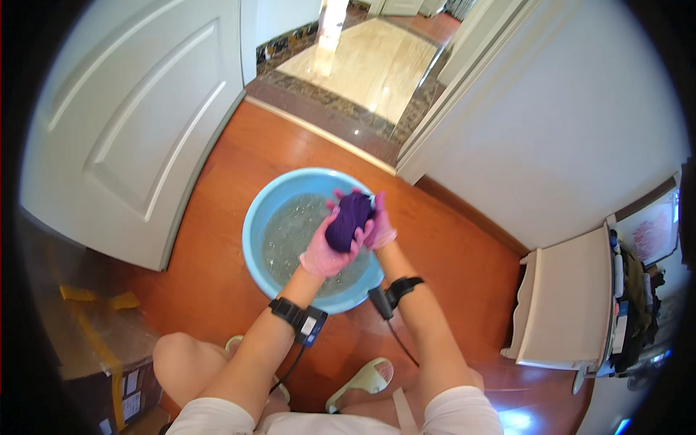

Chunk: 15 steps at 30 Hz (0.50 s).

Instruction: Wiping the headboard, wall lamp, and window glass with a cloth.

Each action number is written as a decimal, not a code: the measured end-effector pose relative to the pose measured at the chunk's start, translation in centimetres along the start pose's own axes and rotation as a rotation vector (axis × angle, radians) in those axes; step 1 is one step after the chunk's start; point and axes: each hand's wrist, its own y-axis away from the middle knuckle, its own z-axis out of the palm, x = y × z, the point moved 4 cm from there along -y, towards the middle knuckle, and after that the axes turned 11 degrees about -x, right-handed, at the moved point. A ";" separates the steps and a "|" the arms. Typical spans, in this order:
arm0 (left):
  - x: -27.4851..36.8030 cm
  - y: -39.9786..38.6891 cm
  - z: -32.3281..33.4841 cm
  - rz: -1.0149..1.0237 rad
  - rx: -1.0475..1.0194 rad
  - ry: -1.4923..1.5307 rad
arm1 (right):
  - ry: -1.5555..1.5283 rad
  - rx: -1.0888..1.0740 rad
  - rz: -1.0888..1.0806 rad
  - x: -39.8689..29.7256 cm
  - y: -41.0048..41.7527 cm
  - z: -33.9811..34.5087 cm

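Observation:
A bundled dark purple cloth (pixel 348 224) is held between my two hands, over the right part of a light blue plastic basin (pixel 253 217). My left hand (pixel 329 253), in a pink translucent glove, cups it from the left and below. On the other side my right hand (pixel 380 225), gloved the same way, presses against it. Something small and pale shows at the cloth's upper right edge. Cloudy greyish water (pixel 293 244) with bubbles lies in the basin. Parts of the fingers are hidden behind the cloth.
The basin stands on a reddish wooden floor (pixel 446 261). A white panelled door (pixel 136 119) is at the left, with a taped cardboard box (pixel 92 337) below it. At the right is a white cabinet (pixel 568 293). My slippered foot (pixel 364 380) is near the basin; straps with cables circle both forearms.

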 end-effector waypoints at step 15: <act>-0.9 -1.6 -2.1 0.209 0.562 -1.304 | 1.779 0.309 0.911 -2.4 -4.6 2.2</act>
